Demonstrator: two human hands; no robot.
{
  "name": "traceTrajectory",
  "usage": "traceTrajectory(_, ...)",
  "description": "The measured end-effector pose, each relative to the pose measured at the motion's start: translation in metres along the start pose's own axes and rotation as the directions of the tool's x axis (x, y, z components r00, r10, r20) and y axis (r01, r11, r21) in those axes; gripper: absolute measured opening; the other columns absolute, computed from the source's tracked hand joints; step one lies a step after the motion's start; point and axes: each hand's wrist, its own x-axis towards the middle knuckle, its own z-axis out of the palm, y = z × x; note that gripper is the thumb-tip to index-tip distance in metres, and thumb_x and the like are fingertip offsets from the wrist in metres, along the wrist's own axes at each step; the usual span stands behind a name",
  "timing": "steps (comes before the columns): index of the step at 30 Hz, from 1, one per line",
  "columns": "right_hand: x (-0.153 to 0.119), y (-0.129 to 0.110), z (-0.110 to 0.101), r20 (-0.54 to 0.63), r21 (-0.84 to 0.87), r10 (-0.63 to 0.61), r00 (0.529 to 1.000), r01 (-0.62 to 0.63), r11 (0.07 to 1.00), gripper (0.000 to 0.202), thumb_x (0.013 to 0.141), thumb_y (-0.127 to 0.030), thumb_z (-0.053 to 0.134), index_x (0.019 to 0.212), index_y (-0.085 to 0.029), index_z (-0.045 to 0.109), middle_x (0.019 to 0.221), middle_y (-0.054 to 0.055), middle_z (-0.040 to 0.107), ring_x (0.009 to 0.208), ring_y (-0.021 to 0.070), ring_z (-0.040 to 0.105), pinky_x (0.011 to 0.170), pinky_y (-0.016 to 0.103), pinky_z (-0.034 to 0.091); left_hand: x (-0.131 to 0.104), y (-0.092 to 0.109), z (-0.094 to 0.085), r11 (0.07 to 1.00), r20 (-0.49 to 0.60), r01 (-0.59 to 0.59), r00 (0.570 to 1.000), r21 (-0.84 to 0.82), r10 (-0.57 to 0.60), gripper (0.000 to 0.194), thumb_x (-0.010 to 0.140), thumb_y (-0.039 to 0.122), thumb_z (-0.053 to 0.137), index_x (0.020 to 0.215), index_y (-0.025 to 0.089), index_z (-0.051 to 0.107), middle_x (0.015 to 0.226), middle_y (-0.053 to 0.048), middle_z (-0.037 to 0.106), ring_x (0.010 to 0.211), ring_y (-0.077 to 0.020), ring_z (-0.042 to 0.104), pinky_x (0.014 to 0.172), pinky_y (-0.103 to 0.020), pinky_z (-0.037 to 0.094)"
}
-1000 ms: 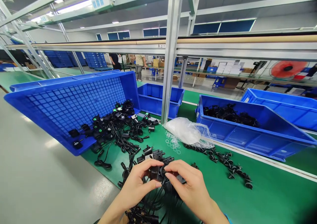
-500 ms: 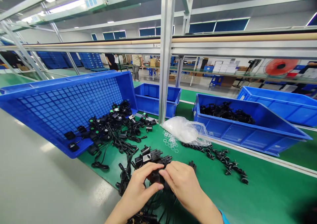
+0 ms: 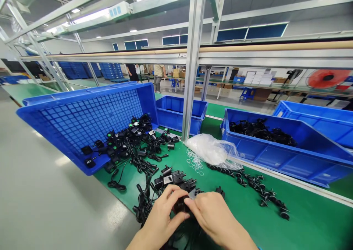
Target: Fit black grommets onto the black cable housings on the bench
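A small black pump (image 3: 180,204) sits between my two hands at the front of the green bench. My left hand (image 3: 165,215) has thumb and fingers closed around its left side. My right hand (image 3: 213,213) presses its thumb against the pump from the right, its other fingers curled. The fingers hide much of the pump. Just beyond lie several similar black pumps (image 3: 176,178) with black cables (image 3: 143,202) trailing to the left. Farther back are thin clear rings (image 3: 195,162) and a row of small black impellers (image 3: 266,193).
A tipped blue crate (image 3: 91,110) with a heap of pumps (image 3: 127,141) stands at the left. A clear plastic bag (image 3: 211,150) lies mid-bench by a metal post (image 3: 191,77). Blue bins (image 3: 264,150) line the back; a red fan (image 3: 327,78) is beyond. People stand far off.
The view has shifted, so the bench and bins appear farther right. Both hands remain on the black pump, and its position between the fingers has turned slightly.
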Motion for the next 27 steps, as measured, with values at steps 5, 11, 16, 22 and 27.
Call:
traceTrajectory(5,-0.006,0.023,-0.019,-0.084,0.094,0.21,0.974,-0.202,0.975,0.046,0.105,-0.046,0.039,0.07,-0.023,0.056,0.067,-0.001,0.065,0.059,0.0182,0.061,0.055,0.031,0.025,0.035,-0.013,0.009,0.878,0.006,-0.122,0.991,0.462,0.134,0.043,0.089,0.024,0.071,0.129,0.025,0.057,0.112,-0.007,0.068,0.101,-0.0275,0.066,0.085,-0.039,0.057)
traceTrajectory(11,-0.034,0.071,-0.061,-0.139,0.33,0.434,0.89,-0.372,0.868,0.047,0.1,-0.06,0.04,0.075,-0.025,0.059,0.062,-0.004,0.059,0.055,0.0157,0.05,0.057,0.028,0.033,0.113,-0.032,-0.021,0.718,0.011,-0.088,0.994,0.69,0.111,0.025,0.097,0.038,0.06,0.119,0.026,0.066,0.115,-0.005,0.069,0.107,-0.0221,0.063,0.089,-0.031,0.054)
traceTrajectory(16,-0.056,0.115,-0.083,-0.222,0.26,0.609,0.761,-0.556,0.789,0.041,0.101,-0.053,0.043,0.078,-0.025,0.061,0.065,-0.003,0.062,0.06,0.0159,0.055,0.061,0.028,0.036,0.198,-0.085,-0.052,0.673,0.046,-0.093,0.995,0.734,0.087,0.03,0.083,0.01,0.067,0.112,0.019,0.071,0.109,-0.013,0.071,0.106,-0.031,0.062,0.092,-0.04,0.049)
traceTrajectory(22,-0.078,0.158,-0.048,0.04,-0.031,0.677,0.735,-0.676,0.736,0.013,0.092,-0.016,0.059,0.09,-0.023,0.069,0.083,0.001,0.071,0.077,0.0182,0.065,0.06,0.026,0.035,0.22,-0.132,-0.061,0.682,0.064,-0.115,0.993,0.722,0.099,0.021,0.071,0.01,0.069,0.088,0.021,0.073,0.086,-0.011,0.072,0.092,-0.0349,0.065,0.084,-0.043,0.048)
traceTrajectory(27,-0.095,0.175,-0.001,0.106,-0.21,0.675,0.73,-0.648,0.733,0.045,0.079,0.01,0.044,0.099,-0.019,0.071,0.105,0.011,0.064,0.084,0.0201,0.065,0.061,0.027,0.034,0.194,-0.128,-0.089,0.768,-0.223,0.019,0.961,0.64,0.162,0.042,0.088,0.036,0.058,0.127,0.022,0.062,0.106,-0.013,0.072,0.104,-0.0355,0.061,0.094,-0.048,0.044)
